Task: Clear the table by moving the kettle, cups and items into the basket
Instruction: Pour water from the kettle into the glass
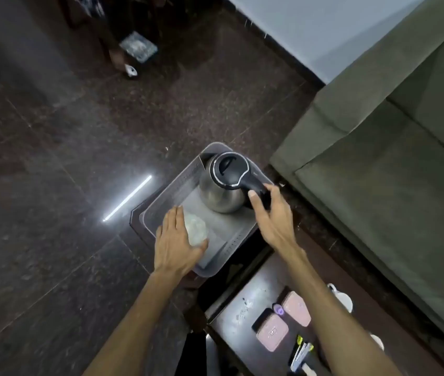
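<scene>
A steel kettle (222,189) with a black lid and handle stands inside the grey basket (170,192), at its far end. My right hand (268,213) is wrapped around the kettle's handle. My left hand (177,240) rests at the basket's near left rim, holding a clear glass cup (196,231) inside the basket. On the dark table (238,299) near me lie two pink boxes (272,332), a small purple item (278,308) and several pens (301,352). A white cup (341,297) shows at the table's right edge, partly hidden by my right forearm.
The basket sits on a low dark stand on the speckled brown floor. A green sofa (391,158) fills the right side, close to the basket and table. A glass tray (138,47) lies on the floor far back.
</scene>
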### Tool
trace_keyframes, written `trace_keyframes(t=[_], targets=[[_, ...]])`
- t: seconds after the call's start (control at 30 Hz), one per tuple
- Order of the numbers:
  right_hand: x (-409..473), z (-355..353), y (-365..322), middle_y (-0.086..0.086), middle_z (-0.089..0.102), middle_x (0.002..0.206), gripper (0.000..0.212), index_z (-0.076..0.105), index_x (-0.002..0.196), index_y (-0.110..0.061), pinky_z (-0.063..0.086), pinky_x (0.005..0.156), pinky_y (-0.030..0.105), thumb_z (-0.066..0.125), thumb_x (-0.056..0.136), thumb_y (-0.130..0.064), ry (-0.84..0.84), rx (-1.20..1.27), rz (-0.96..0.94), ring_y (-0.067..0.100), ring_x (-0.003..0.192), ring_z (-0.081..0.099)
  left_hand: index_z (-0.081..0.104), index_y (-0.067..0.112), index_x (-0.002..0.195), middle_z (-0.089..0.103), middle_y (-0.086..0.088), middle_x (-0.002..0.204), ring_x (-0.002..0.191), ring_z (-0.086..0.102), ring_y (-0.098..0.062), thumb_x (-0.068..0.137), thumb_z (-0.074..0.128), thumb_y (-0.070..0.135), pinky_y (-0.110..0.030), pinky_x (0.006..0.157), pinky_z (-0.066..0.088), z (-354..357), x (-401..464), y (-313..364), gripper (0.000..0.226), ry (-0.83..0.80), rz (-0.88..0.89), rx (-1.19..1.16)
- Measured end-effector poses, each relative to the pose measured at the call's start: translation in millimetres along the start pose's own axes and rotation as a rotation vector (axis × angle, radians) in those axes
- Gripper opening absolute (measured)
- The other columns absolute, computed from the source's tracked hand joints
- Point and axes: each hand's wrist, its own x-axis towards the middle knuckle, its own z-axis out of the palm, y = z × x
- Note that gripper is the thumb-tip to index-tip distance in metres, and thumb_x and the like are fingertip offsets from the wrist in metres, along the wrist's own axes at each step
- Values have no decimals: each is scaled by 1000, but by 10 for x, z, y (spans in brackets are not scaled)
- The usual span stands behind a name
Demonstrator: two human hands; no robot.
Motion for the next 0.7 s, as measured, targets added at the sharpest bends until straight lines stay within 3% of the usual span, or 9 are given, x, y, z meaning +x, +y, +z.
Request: trace_keyframes(t=[0.07,0.17,0.23,0.3,0.4,0.5,0.57,0.6,0.7], targets=[[132,95,164,1,71,95,40,65,105,-18,50,82,27,64,94,-56,-30,250,70,6,90,64,19,5,162,27,-13,169,155,29,-32,79,77,53,-52,123,34,212,81,-105,112,-6,37,-30],[324,211,419,12,62,81,47,63,92,6,47,77,31,70,94,-40,-44,502,53,14,80,57,24,9,160,35,-14,162,145,39,-37,77,84,37,-57,107,50,434,125,-202,106,23,5,-90],[373,318,430,24,51,70,57,54,79,14,42,67,32,70,92,-39,-1,576,25,21,69,48,31,11,157,43,-13,154,138,45,-37,76,86,32,-55,104,51,513,158,-218,100,101,-22,-168],[403,412,391,31,40,60,65,44,64,14,35,57,39,71,89,-40,70,615,18,26,60,35,39,12,152,48,-10,148,133,49,-34,72,90,29,-49,106,48,525,188,-225,97,159,-36,-235],[422,503,218,29,30,53,70,34,53,8,24,52,49,75,86,-38,201,683,21,38,52,23,46,13,146,54,-7,140,128,53,-30,66,92,26,-43,105,47,534,118,-228,92,226,-33,-311],[450,490,100,18,28,50,67,34,48,-1,22,51,39,80,82,-36,298,729,45,27,52,23,48,18,141,57,-3,133,123,55,-24,63,91,28,-42,102,49,482,14,-180,90,326,-20,-389],[417,426,47,4,30,48,59,39,43,-20,27,50,27,81,82,-33,297,780,52,14,50,29,47,20,143,56,-2,134,124,54,-21,63,88,34,-38,102,47,440,-22,-133,92,377,2,-405],[382,369,35,2,31,47,58,40,43,-22,28,50,24,81,82,-33,306,798,61,13,49,30,46,21,145,56,-2,137,126,53,-20,62,87,36,-37,103,45,423,-40,-99,94,388,9,-416],[259,129,19,24,22,51,71,30,49,3,20,51,34,79,81,-37,350,883,67,34,52,19,44,25,149,54,1,141,128,53,-16,62,86,42,-35,107,44,378,-116,72,98,436,38,-482]])
